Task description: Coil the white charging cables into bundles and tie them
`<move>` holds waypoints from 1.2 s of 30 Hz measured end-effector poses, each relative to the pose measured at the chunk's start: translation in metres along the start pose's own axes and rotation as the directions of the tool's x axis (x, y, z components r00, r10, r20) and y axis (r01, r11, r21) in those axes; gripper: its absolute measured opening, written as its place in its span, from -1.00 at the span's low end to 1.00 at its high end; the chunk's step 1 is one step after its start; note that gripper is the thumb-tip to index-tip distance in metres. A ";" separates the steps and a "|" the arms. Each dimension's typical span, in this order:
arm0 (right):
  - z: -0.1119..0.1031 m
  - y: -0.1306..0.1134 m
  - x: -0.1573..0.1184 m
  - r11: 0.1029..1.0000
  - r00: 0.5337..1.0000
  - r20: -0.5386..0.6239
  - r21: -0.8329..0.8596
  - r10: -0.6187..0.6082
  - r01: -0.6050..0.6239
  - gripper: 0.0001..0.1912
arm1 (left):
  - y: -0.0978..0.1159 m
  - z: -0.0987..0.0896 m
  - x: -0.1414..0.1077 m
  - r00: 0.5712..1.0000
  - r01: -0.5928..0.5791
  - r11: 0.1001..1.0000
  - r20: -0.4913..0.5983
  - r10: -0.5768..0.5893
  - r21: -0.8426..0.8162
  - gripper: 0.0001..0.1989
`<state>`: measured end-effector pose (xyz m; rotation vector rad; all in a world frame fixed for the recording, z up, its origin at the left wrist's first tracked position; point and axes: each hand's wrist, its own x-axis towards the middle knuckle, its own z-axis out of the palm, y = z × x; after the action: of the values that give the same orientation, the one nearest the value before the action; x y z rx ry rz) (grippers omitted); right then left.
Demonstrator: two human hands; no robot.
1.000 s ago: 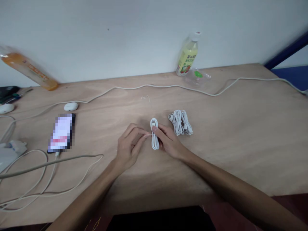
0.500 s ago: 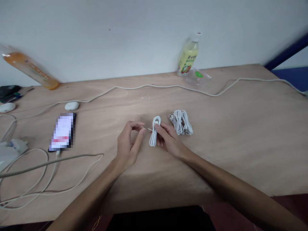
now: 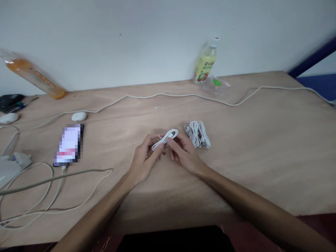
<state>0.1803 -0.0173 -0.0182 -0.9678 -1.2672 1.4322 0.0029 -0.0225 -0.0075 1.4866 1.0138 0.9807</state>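
Observation:
A coiled white USB cable point(image 3: 172, 133) is held above the middle of the table, tilted with its upper end to the right. My left hand point(image 3: 147, 155) pinches the lower left end of the coil between thumb and fingers. Its right part, near the plug, is gripped by my right hand point(image 3: 185, 152), thumb on top. A thin tie end sticks out at the coil's upper left. Just right of my right hand lie several more bundled white cables point(image 3: 195, 134), side by side on the wooden table point(image 3: 244, 150).
Small white tie scraps point(image 3: 159, 107) lie beyond my hands. A long white cord point(image 3: 162, 94) crosses the back. On the left are a phone point(image 3: 68, 143) with a cable, a white case point(image 3: 79, 116) and an orange bottle point(image 3: 35, 77). A yellow bottle point(image 3: 205, 64) stands by the wall.
My left hand has moved right and closed on the coiled cable. The coil has turned from nearly upright to a slant, still in my right hand.

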 end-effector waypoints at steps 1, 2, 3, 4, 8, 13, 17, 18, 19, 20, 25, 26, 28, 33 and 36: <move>0.001 0.000 -0.001 1.000 1.000 -0.016 -0.004 -0.010 0.010 -0.51 | 0.001 -0.001 0.000 1.000 0.005 0.999 0.011 -0.005 0.040 -0.70; 0.001 -0.001 -0.001 1.000 0.999 -0.031 -0.010 -0.020 0.020 -0.53 | 0.003 -0.002 0.000 1.000 0.002 0.996 0.019 -0.004 0.088 -0.70; 0.002 0.000 -0.002 0.999 0.999 -0.043 -0.019 -0.028 0.028 -0.55 | 0.005 -0.003 0.001 1.000 -0.007 0.990 0.023 0.004 0.138 -0.68; 0.002 0.001 -0.002 0.999 0.998 -0.049 -0.033 -0.034 0.032 -0.57 | 0.007 -0.003 0.001 1.000 -0.021 0.982 0.027 0.016 0.186 -0.67; -0.001 0.005 -0.004 0.992 0.998 -0.052 -0.124 -0.024 0.018 -0.67 | 0.010 -0.005 0.002 0.995 -0.092 0.950 0.068 0.075 0.298 -0.74; -0.003 0.006 -0.004 0.971 0.994 -0.059 -0.226 -0.095 0.079 -0.75 | 0.006 -0.008 0.001 0.991 -0.105 0.934 0.117 0.069 0.342 -0.78; -0.002 0.005 -0.005 0.966 0.991 -0.037 -0.228 -0.129 0.118 -0.82 | 0.005 -0.010 0.002 0.981 -0.112 0.929 0.186 0.048 0.353 -0.74; -0.001 0.004 -0.006 0.969 0.991 -0.041 -0.217 -0.129 0.118 -0.83 | 0.006 -0.010 0.002 0.980 -0.114 0.932 0.195 0.048 0.344 -0.73; 0.000 0.003 -0.007 0.971 0.990 -0.051 -0.209 -0.130 0.117 -0.80 | 0.007 -0.009 0.002 0.979 -0.119 0.935 0.195 0.055 0.335 -0.73; 0.000 0.003 -0.008 0.971 0.989 -0.068 -0.208 -0.134 0.118 -0.74 | 0.007 -0.009 0.002 0.979 -0.129 0.936 0.190 0.068 0.328 -0.73; 0.003 0.006 -0.015 0.899 0.943 -0.138 -0.369 -0.303 0.235 -0.63 | 0.006 -0.006 0.001 0.978 -0.178 0.919 0.166 0.126 0.351 -0.72; 0.003 0.007 -0.016 0.874 0.923 -0.149 -0.403 -0.354 0.270 -0.66 | 0.006 -0.006 0.001 0.977 -0.182 0.916 0.169 0.128 0.358 -0.72; 0.002 0.009 -0.017 0.827 0.891 -0.146 -0.460 -0.430 0.323 -0.71 | 0.005 -0.005 0.001 0.975 -0.194 0.912 0.174 0.138 0.362 -0.72; 0.000 0.005 -0.017 0.717 0.885 -0.007 -0.589 -0.465 0.372 -0.94 | 0.004 -0.004 0.000 0.973 -0.200 0.926 0.175 0.150 0.319 -0.72; 0.000 0.004 -0.017 0.718 0.881 0.017 -0.573 -0.472 0.396 -0.89 | 0.003 -0.004 0.000 0.984 -0.137 0.956 0.146 0.102 0.259 -0.76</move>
<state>0.1833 -0.0339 -0.0224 -1.0248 -1.7276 0.6098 -0.0007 -0.0217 -0.0045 1.8303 0.9994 0.8405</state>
